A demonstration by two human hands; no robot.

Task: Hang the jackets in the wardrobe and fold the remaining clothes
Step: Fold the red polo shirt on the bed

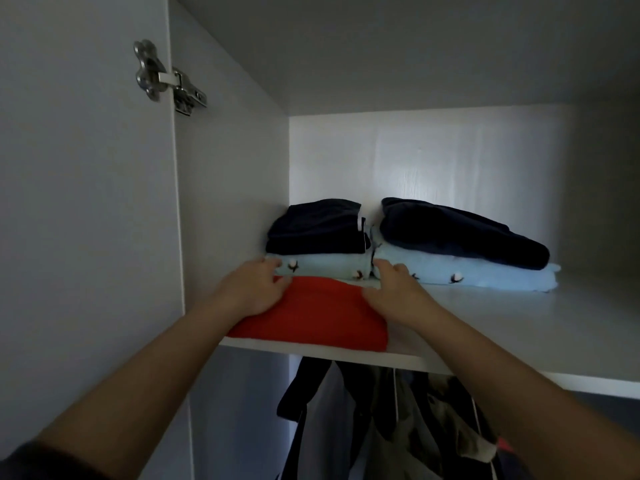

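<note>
Wardrobe (228,168) space opens in front of me, with jackets (415,427) hanging under the shelf (519,320), so I judge the hanging done and the folded clothes being stowed. Two stacks sit at the back, dark over pale blue: the right stack (460,237) and the left stack (318,230). The red folded garment (311,313) lies at the shelf's front edge, just before the left stack. My left hand (252,289) and right hand (394,292) rest on its two sides, fingers loosely bent, pressing and not clenching. Next I should slide it in squarely, then let go without rumpling the fold.
</note>
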